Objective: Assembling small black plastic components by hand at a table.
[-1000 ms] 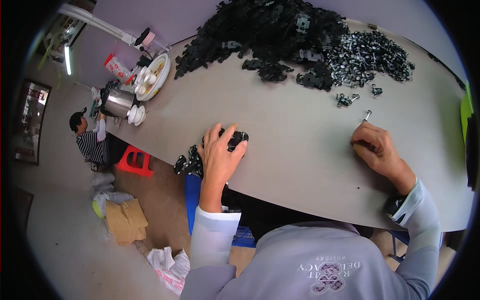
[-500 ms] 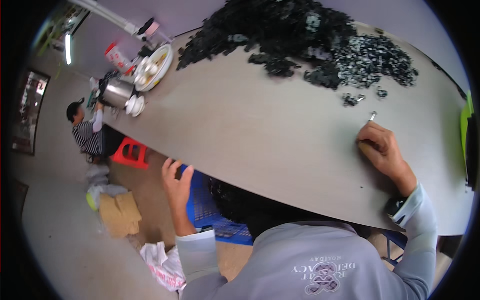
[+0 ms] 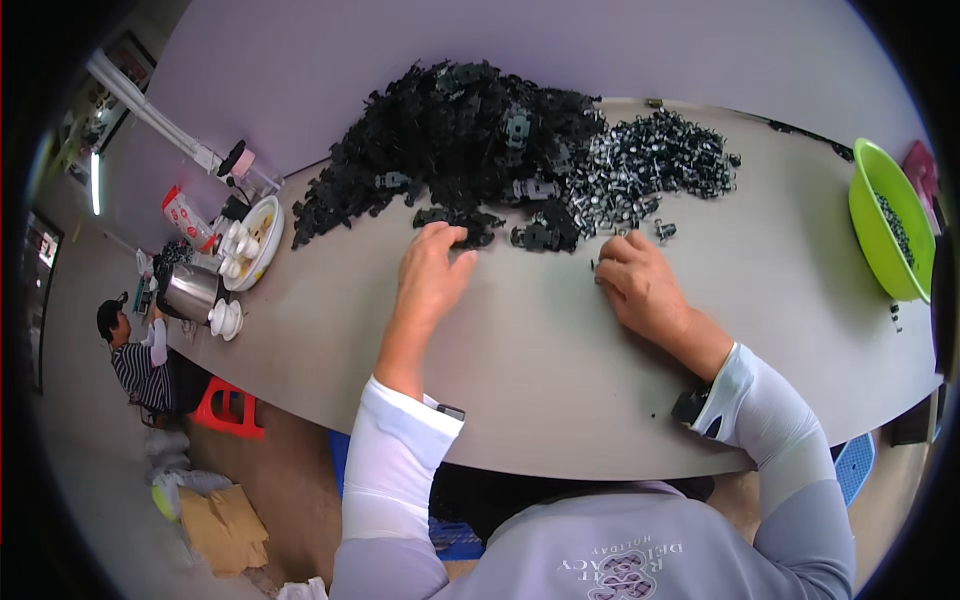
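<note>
My left hand (image 3: 428, 275) reaches to the near edge of a heap of flat black plastic pieces (image 3: 440, 135). Its thumb and fingers are apart, and the fingertips are at a small clump of black pieces (image 3: 470, 228) lying in front of the heap. My right hand (image 3: 645, 288) is closed, with curled fingers pressed together, just below a pile of small shiny metal-and-black parts (image 3: 665, 150). A tiny dark bit shows beside its fingertips; what the fingers hold is hidden. A single loose part (image 3: 665, 231) lies a little beyond that hand.
A green basin (image 3: 868, 235) holding small parts stands at the table's right end. On the left are a white oval dish (image 3: 270, 255) with cups, a steel pot (image 3: 190, 292) and a red-and-white packet (image 3: 188, 218). A person (image 3: 145, 370) sits beyond, near a red stool (image 3: 228, 408).
My left hand has come up from beside the table edge to the black heap. My right hand has moved left and farther in, closer to the metal parts. The view has shifted.
</note>
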`<control>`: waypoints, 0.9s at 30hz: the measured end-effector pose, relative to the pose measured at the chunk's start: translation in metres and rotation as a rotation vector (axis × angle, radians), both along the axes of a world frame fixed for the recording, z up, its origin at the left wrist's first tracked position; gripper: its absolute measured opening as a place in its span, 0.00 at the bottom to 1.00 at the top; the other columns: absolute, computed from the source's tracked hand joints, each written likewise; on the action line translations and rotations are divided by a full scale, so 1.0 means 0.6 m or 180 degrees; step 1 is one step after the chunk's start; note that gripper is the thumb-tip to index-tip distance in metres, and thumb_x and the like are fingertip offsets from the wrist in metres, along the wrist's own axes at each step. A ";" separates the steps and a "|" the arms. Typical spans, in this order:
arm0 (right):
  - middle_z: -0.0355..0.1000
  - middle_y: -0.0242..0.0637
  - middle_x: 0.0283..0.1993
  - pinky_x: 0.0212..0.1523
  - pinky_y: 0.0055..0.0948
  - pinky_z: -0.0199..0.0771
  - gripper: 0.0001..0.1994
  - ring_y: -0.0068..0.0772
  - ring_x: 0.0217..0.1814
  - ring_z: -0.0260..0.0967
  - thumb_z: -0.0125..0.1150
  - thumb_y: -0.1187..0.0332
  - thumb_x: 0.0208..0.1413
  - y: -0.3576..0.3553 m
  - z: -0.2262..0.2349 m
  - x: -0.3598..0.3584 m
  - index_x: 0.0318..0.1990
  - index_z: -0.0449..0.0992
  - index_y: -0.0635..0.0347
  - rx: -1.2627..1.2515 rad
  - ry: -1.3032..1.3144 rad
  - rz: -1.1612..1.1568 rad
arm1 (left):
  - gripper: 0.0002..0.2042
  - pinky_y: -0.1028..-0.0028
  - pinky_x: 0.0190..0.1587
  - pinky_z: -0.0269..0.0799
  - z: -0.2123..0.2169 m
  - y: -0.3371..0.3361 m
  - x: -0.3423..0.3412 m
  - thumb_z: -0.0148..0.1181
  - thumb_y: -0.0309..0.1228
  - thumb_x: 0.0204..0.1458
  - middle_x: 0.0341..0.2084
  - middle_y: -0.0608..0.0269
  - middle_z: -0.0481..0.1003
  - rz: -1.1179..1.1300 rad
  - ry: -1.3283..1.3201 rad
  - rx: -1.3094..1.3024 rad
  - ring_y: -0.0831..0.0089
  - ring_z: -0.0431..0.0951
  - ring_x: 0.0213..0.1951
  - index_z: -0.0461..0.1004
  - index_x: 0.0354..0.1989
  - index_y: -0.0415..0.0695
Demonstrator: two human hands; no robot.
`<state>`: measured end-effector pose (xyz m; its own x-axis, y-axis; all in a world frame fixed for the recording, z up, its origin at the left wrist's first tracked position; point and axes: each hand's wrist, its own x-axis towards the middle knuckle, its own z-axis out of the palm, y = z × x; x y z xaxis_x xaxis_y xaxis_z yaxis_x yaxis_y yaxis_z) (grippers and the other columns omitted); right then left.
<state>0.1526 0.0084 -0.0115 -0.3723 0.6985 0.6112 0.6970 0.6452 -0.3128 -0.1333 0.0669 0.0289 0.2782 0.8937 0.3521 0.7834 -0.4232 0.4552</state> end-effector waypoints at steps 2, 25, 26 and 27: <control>0.63 0.36 0.30 0.37 0.35 0.64 0.06 0.42 0.35 0.61 0.60 0.80 0.39 -0.004 -0.003 -0.003 0.20 0.70 0.60 0.0047 0.0077 -0.0031 | 0.17 0.60 0.54 0.68 -0.016 0.028 0.028 0.63 0.28 0.47 0.49 0.50 0.73 0.0085 0.0251 0.0217 0.52 0.72 0.50 0.75 0.47 0.37; 0.66 0.40 0.32 0.29 0.36 0.69 0.09 0.44 0.30 0.67 0.55 0.85 0.37 -0.076 0.016 0.049 0.30 0.70 0.65 -0.0709 0.0787 -0.0041 | 0.05 0.70 0.40 0.79 -0.004 -0.069 0.121 0.51 0.16 0.52 0.35 0.51 0.77 -0.0543 -0.3802 -0.0992 0.70 0.80 0.34 0.67 0.26 0.38; 0.66 0.41 0.32 0.30 0.36 0.69 0.09 0.45 0.30 0.66 0.56 0.85 0.37 -0.083 0.015 0.054 0.30 0.70 0.66 -0.0863 0.0713 -0.0093 | 0.03 0.68 0.36 0.81 -0.005 -0.084 0.132 0.51 0.18 0.52 0.29 0.53 0.77 -0.0667 -0.4028 -0.1541 0.70 0.80 0.30 0.67 0.28 0.39; 0.66 0.41 0.32 0.30 0.36 0.69 0.09 0.45 0.30 0.66 0.56 0.85 0.37 -0.087 0.015 0.059 0.30 0.70 0.66 -0.0893 0.0689 -0.0109 | 0.03 0.68 0.34 0.81 -0.010 -0.092 0.137 0.52 0.19 0.51 0.28 0.55 0.76 -0.0802 -0.4013 -0.2077 0.70 0.80 0.28 0.67 0.28 0.40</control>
<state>0.1880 -0.0437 -0.0027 -0.2287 0.8601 0.4561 0.6148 0.4908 -0.6173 -0.0512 0.0115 0.0227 0.2674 0.9630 0.0331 -0.3419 0.0627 0.9376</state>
